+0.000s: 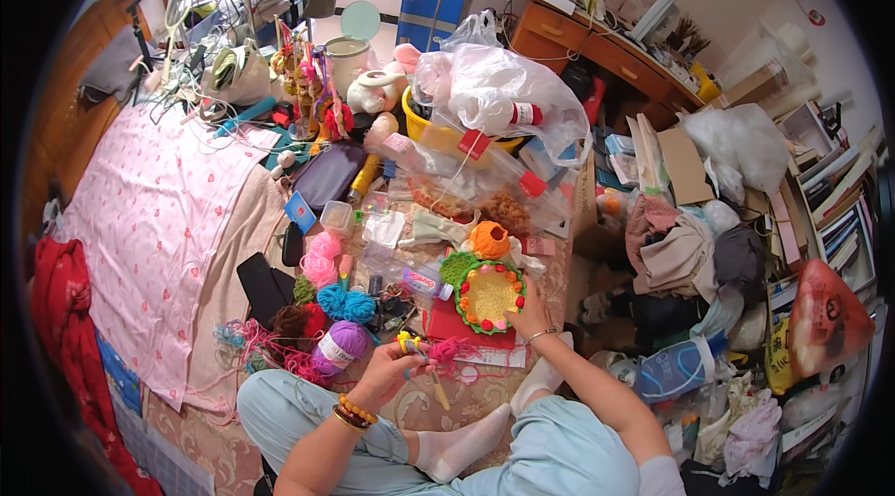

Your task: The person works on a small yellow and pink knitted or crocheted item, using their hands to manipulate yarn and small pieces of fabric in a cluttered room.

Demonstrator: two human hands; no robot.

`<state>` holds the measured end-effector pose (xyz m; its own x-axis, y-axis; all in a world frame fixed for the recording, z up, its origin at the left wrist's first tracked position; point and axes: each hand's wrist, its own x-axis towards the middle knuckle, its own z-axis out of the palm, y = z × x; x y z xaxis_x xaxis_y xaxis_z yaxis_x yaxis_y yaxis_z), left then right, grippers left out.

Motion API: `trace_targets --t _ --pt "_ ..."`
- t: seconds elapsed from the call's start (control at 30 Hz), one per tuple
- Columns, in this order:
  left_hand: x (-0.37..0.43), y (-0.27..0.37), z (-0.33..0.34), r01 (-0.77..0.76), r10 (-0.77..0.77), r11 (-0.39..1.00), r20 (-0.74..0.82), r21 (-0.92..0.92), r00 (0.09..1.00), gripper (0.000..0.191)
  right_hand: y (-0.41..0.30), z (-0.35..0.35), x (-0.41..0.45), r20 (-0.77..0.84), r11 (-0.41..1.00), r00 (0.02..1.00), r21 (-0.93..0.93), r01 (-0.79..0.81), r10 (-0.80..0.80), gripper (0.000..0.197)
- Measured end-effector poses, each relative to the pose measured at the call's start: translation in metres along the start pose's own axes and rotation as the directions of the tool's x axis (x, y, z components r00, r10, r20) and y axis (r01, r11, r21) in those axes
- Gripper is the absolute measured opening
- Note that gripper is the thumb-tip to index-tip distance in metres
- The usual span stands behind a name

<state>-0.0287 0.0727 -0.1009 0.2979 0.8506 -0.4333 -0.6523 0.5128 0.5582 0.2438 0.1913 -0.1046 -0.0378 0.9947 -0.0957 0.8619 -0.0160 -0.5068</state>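
My right hand grips the lower right rim of a round crocheted piece, yellow inside with a green scalloped edge and small red, orange and pink flowers. It lies over a red flat item. My left hand holds something small and yellow with blue yarn at the fingertips; a wooden-coloured handle shows below. Bright pink yarn is beside these fingers. A purple yarn ball, blue yarn and pink yarn lie to the left. An orange crocheted piece sits above the round piece.
Beyond are a clear plastic box, a dark purple case and a yellow basket under plastic bags. Black phone-like items lie left, near a pink patterned cloth. Clothes and bags are piled at right.
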Motion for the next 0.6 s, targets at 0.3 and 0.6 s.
trace_targets --t 0.3,0.6 --pt "0.001 0.0 0.001 0.022 -0.023 1.0 -0.011 -0.013 1.0 0.019 -0.058 0.002 0.018 0.171 0.764 0.77 -0.116 0.635 -0.614 0.035" --pt "-0.002 -0.003 -0.008 0.033 -0.033 0.999 -0.002 0.01 0.999 0.021 -0.094 0.055 0.041 0.243 0.787 0.865 -0.361 0.501 -0.439 0.038"
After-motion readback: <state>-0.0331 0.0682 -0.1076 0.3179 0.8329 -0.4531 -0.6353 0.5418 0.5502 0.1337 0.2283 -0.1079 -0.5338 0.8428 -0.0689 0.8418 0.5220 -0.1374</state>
